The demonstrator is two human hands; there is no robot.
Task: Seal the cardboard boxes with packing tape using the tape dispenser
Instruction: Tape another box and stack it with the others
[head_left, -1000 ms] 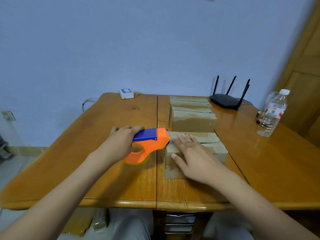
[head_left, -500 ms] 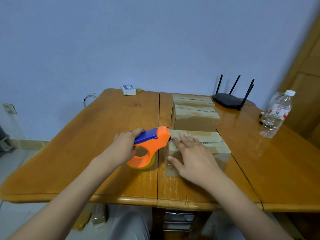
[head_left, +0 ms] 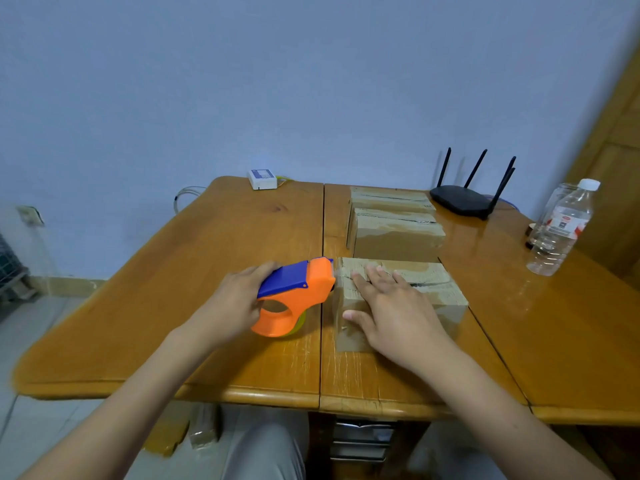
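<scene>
On the wooden desk (head_left: 207, 271) our left hand (head_left: 232, 306) gripped the orange tape dispenser (head_left: 294, 296) at the nearest cardboard box (head_left: 433, 292), light and stiff we judged, our flat right hand (head_left: 391, 306) steadying it.

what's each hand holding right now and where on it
The left hand grips the tape dispenser by its rear handle end. The right hand holds nothing; it rests flat on the nearest cardboard box.
</scene>
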